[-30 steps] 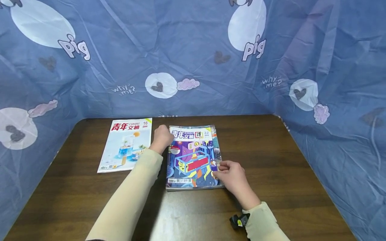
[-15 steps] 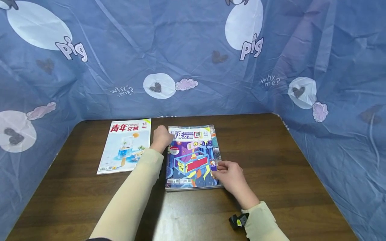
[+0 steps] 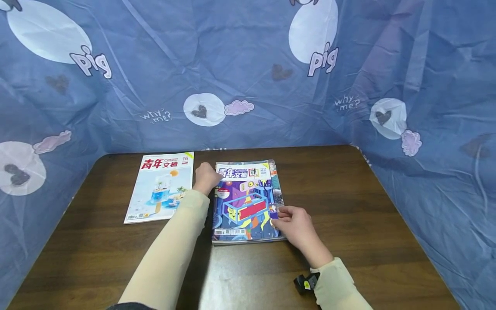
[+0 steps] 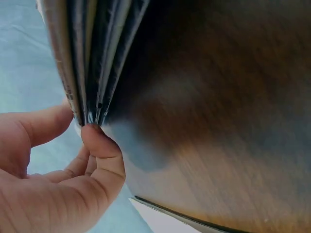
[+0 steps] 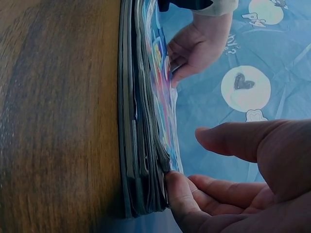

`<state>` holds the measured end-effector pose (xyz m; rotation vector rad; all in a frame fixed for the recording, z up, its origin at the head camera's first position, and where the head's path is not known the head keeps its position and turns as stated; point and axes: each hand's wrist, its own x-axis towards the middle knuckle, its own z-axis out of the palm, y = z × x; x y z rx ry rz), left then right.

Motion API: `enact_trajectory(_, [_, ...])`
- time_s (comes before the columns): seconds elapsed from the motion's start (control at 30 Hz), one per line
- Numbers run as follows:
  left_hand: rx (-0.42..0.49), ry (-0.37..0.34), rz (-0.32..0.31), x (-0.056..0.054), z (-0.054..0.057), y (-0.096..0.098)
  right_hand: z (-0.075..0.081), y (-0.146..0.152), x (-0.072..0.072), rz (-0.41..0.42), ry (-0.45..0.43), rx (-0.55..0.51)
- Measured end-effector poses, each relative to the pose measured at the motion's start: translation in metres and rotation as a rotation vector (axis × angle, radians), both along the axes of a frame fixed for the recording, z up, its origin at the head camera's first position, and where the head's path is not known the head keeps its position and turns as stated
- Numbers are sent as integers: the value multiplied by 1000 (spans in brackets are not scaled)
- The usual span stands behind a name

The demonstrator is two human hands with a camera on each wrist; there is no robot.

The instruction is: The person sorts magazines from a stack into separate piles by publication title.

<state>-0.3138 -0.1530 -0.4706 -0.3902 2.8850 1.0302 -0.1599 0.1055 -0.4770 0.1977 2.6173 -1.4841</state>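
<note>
A stack of magazines (image 3: 248,206) lies mid-table, a purple-blue cover with a red box on top. At its far left corner my left hand (image 3: 206,177) pinches the edge; in the left wrist view the thumb meets the top magazine and the curled index finger presses the spines (image 4: 97,63). On the near right side is my right hand (image 3: 298,226). The right wrist view shows its index fingertip (image 5: 177,187) against the page edges, with the thumb (image 5: 218,138) apart from the cover. Lower magazines stick out slightly at the right and back.
A single magazine (image 3: 160,187) with a white and light-blue cover lies left of the stack, beside the left forearm. Behind the brown wooden table (image 3: 337,189) and along its sides hangs a blue patterned cloth (image 3: 248,51). A black wrist device (image 3: 307,283) sits at the right cuff.
</note>
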Motion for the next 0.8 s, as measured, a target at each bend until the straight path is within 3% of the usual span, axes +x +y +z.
enact_trajectory(0.2, [-20, -5, 7, 1, 0, -6, 0, -3, -1, 12, -19, -1])
enact_trajectory(0.37, [-17, 48, -5, 4, 4, -7, 1, -5, -1, 13, -22, 1])
enact_trajectory(0.5, [84, 29, -5, 4, 4, -8, 2, -4, -2, 13, -19, 2])
enact_trajectory(0.8, [427, -155, -25, 7, 3, -15, 0, -3, -2, 4, -16, 10])
